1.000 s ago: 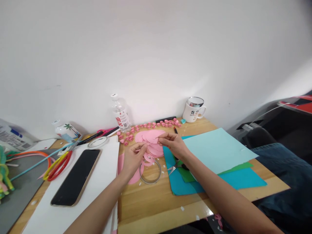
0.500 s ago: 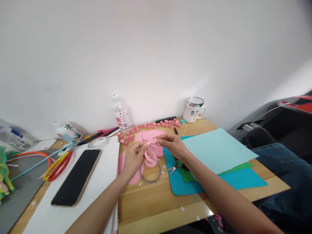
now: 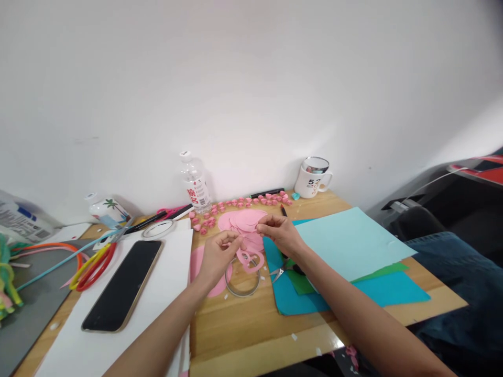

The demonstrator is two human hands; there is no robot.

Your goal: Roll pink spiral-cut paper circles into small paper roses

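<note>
My left hand pinches a curling pink paper strip, whose loop hangs down over a roll of tape on the table. To its right, my right hand has thumb and fingertips pressed together; whatever it may hold is too small to make out. Beneath and behind both hands lies a pile of pink paper ovals. Small folded pink paper pieces are scattered in a row beyond the pile. Scissors rest with open blades below my right hand.
Pale blue paper lies over green and blue sheets at right. A plastic bottle and a white mug stand near the wall. At left, a phone sits on white paper.
My hands have moved slightly apart; the left went down a little and the right shifted right. The pink strip's loop swung lower and rightward, now away from my right hand.
</note>
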